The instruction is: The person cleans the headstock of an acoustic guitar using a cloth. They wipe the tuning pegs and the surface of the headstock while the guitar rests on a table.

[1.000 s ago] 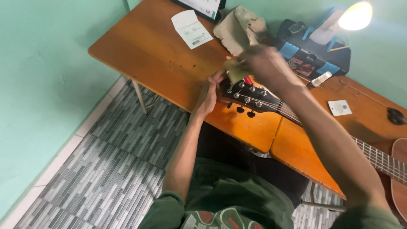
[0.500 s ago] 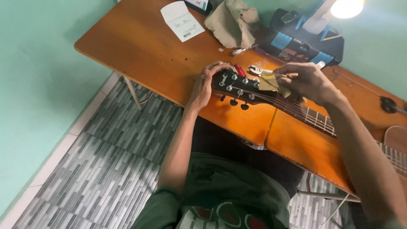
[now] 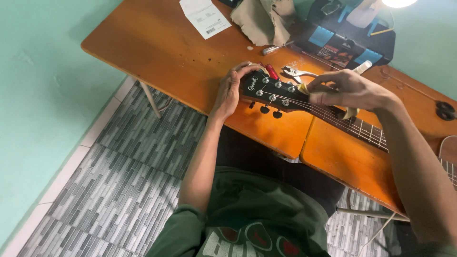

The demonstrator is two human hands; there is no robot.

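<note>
At frame centre, the guitar headstock [image 3: 268, 90] is gripped by the left hand [image 3: 232, 88]; a yellowish cloth [image 3: 304, 89] is pinched against the strings by the right hand's [image 3: 350, 90] fingers, above the tabletop [image 3: 166, 52].

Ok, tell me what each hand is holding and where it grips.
The left hand grips the guitar's headstock at its tip. The right hand presses a yellowish cloth against the strings where neck meets headstock.
</note>
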